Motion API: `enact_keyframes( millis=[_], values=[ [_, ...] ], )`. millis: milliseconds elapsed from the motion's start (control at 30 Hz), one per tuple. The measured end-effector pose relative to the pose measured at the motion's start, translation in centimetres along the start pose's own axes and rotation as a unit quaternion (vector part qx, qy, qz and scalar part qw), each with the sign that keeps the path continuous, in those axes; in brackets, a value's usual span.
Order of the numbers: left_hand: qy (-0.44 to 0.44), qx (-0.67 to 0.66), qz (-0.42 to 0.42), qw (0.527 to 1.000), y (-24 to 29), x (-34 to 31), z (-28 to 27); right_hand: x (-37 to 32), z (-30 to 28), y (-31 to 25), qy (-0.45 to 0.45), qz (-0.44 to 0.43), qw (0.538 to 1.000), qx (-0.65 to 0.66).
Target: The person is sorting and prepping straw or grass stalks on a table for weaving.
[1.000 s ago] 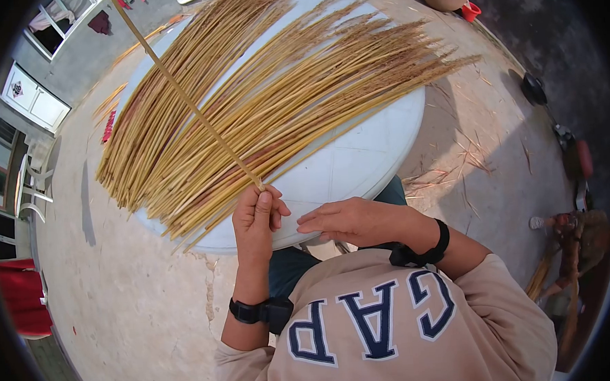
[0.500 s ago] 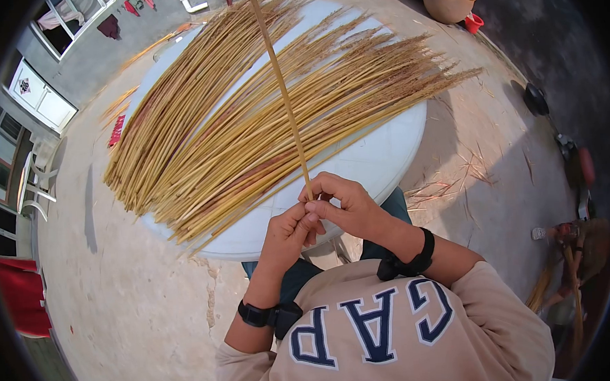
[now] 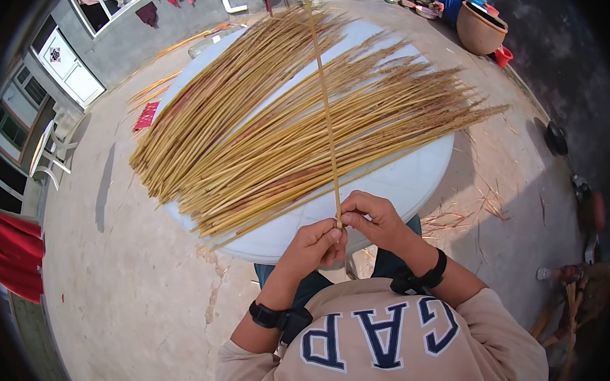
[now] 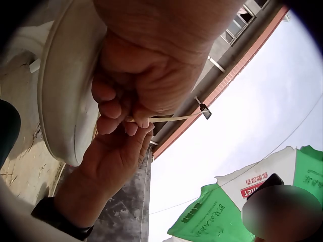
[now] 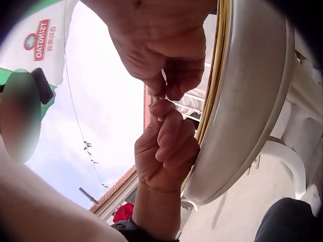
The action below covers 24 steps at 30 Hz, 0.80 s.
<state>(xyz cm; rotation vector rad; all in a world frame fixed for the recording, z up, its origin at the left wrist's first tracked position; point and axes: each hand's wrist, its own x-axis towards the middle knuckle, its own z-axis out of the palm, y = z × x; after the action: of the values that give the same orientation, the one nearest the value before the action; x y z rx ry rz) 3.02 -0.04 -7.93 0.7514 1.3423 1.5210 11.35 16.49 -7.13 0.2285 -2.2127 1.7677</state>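
A single dried reed stalk (image 3: 329, 130) stands upright over the table, its upper end running out of the head view. My left hand (image 3: 313, 249) pinches its cut lower end between thumb and curled fingers. Just above that grip, the thumb and forefinger of my right hand (image 3: 377, 218) pinch the same stalk. In the left wrist view, a pale length of the stalk (image 4: 174, 119) sticks out past the fingertips. Behind the hands, many long reed stalks with feathery tips (image 3: 283, 165) lie spread across the round white table (image 3: 414, 160), cut ends toward the left.
A white plastic chair (image 3: 53, 154) stands on the concrete at left, near a red cloth (image 3: 15, 254). A clay pot (image 3: 481, 29) and a small red bucket (image 3: 503, 56) stand at the back right. Stalk scraps (image 3: 488, 205) litter the ground right of the table.
The stalk has swung from leaning left to nearly upright. My right hand, earlier open beside the left, has come to the stalk's lower end and pinches it.
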Motion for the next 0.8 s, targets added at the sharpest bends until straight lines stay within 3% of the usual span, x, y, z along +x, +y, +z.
enact_keyframes(
  millis=[67,233,300,400,433,467,500,533,600,667,733,800],
  values=[
    [-0.005,0.007,-0.003,1.0,0.1,0.2,0.1,-0.1,0.5,-0.5,0.058,0.0,0.996,-0.061],
    [0.033,0.039,-0.009,0.999,0.6,0.3,0.3,-0.2,0.1,-1.0,0.065,-0.054,0.975,-0.203],
    [0.089,0.046,0.007,0.995,1.1,0.3,0.4,-0.5,-0.1,-1.2,0.061,-0.088,0.959,-0.262],
    [0.167,0.129,0.036,0.977,2.6,0.0,-0.2,-1.1,-1.6,-0.9,0.165,-0.059,0.948,-0.265],
    [0.228,0.215,0.068,0.947,3.3,-0.4,-1.3,-0.9,-2.3,-0.3,0.195,-0.037,0.946,-0.257],
    [0.237,0.214,0.069,0.945,3.9,-0.7,-2.1,-1.1,-3.3,0.4,0.246,0.004,0.942,-0.228],
    [0.272,0.316,0.081,0.905,4.4,-0.7,-2.7,-1.2,-3.5,0.8,0.257,-0.014,0.942,-0.214],
    [0.317,0.415,0.092,0.848,5.0,-1.2,-3.5,-1.3,-5.7,0.8,0.344,0.044,0.92,-0.184],
    [0.353,0.439,0.105,0.82,5.0,-1.8,-5.1,-2.0,-8.0,1.9,0.377,0.052,0.904,-0.195],
    [0.396,0.559,0.109,0.72,5.2,-2.6,-6.8,-3.5,-13.3,1.9,0.47,0.073,0.855,-0.208],
    [0.404,0.551,0.088,0.725,5.0,-3.0,-7.7,-4.7,-15.9,3.2,0.446,0.103,0.857,-0.239],
    [0.396,0.599,0.051,0.694,4.6,-3.8,-8.9,-5.3,-17.3,1.4,0.445,0.054,0.762,-0.468]
  ],
)
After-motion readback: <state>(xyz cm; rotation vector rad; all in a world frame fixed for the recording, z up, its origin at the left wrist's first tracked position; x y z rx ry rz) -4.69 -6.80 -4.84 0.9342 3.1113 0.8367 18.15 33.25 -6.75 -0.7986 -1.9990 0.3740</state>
